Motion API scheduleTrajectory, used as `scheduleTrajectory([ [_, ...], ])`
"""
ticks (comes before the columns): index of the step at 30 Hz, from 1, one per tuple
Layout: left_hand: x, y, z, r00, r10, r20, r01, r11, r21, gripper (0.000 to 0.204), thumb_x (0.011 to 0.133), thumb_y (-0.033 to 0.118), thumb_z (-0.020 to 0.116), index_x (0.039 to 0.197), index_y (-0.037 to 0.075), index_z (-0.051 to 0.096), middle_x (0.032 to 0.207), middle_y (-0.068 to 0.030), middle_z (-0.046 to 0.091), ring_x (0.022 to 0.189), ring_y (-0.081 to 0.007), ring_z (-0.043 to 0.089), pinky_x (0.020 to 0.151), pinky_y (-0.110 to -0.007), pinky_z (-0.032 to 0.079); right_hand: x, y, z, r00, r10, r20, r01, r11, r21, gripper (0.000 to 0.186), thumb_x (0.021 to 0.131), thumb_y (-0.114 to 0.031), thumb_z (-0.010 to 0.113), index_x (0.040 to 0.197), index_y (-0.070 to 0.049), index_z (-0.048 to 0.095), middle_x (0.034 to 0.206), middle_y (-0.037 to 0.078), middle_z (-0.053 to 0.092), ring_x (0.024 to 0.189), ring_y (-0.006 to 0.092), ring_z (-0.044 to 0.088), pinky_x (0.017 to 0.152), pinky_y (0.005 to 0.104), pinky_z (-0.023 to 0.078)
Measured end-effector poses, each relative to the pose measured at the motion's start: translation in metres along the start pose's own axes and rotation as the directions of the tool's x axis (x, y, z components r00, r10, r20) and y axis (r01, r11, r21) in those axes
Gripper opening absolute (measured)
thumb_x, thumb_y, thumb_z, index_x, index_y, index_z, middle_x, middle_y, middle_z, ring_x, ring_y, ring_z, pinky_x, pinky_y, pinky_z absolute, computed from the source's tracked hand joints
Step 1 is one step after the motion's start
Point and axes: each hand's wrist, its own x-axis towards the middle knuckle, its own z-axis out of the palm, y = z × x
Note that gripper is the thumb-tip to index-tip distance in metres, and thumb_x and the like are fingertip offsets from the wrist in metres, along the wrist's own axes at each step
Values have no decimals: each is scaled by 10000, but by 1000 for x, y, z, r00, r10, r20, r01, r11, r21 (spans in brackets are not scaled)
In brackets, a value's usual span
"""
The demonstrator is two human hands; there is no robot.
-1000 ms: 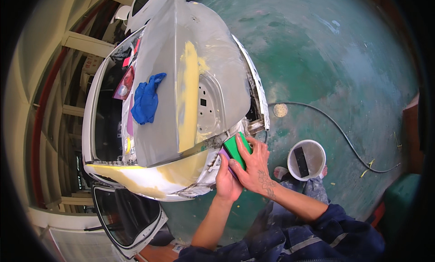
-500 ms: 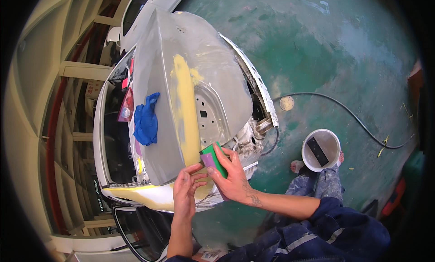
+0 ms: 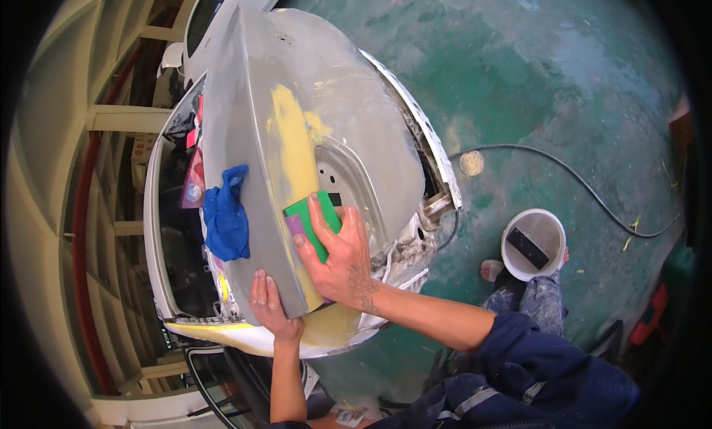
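Note:
My right hand (image 3: 343, 257) grips a green sanding block (image 3: 304, 215) with a strip of purple sandpaper folded round its edge. The block presses on a band of yellow filler (image 3: 295, 147) along the ridge of a grey car trunk lid (image 3: 245, 117). My left hand (image 3: 273, 304) lies on the lid's near edge, fingers stretched out and holding nothing. A crumpled blue cloth (image 3: 227, 215) rests on the lid, ahead and to the left of my left hand. The block's underside is hidden.
A white bucket (image 3: 507, 252) with a black flat block (image 3: 528, 248) in it stands on the green floor, right by my feet. A dark hose (image 3: 564, 169) curves over the floor past a round speckled disc (image 3: 471, 163). Beige steel beams (image 3: 130, 118) line the left side.
My right hand has moved the sanding block left and away from me, from the lid's near end onto the yellow filler. My left hand has gone from half-curled in the air to flat on the lid.

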Motion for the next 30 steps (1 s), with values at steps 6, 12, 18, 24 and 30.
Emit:
scheduleTrajectory([
  [6, 5, 2, 6, 999, 15, -30, -16, 1000, -18, 504, 1053, 199, 615, 1487, -41, 525, 1502, -287, 577, 1372, -502, 561, 1141, -569, 436, 106, 26, 22, 981, 188, -36, -188, 982, -3, 631, 993, -393, 649, 1527, -68, 560, 1108, 250, 534, 1069, 409, 535, 924, 497, 433],
  [12, 4, 3, 2, 998, 24, -52, -23, 999, 26, 478, 1034, 164, 650, 1439, -60, 533, 1428, -320, 612, 1285, -545, 611, 1070, -603, 497, -42, -5, -9, 995, 101, 18, -102, 995, 12, 698, 952, -286, 721, 1566, -27, 514, 1099, 234, 514, 1071, 382, 526, 924, 501, 411],
  [18, 6, 6, 3, 999, 35, -41, -34, 999, 40, 495, 1027, 174, 673, 1442, -59, 535, 1417, -322, 620, 1275, -541, 623, 1062, -613, 512, 76, 23, 14, 983, 177, -43, -177, 984, 10, 621, 982, -319, 682, 1510, -16, 560, 1086, 255, 534, 1066, 401, 522, 940, 495, 429],
  [24, -5, 1, 5, 1000, -16, -27, 18, 998, 55, 589, 1027, 181, 663, 1542, -47, 491, 1515, -294, 574, 1359, -510, 584, 1125, -547, 477, 2, 12, 2, 982, 189, 18, -190, 980, 58, 645, 976, -351, 689, 1504, -5, 559, 1125, 283, 543, 1091, 414, 525, 961, 481, 440],
  [30, 1, 3, -1, 1000, -14, -3, 14, 998, 61, 587, 1005, 196, 698, 1497, -63, 509, 1447, -326, 602, 1314, -547, 600, 1098, -617, 497, 115, 32, 19, 975, 216, 56, -220, 972, 86, 641, 967, -300, 704, 1510, 10, 559, 1120, 273, 538, 1078, 410, 527, 982, 496, 438],
])
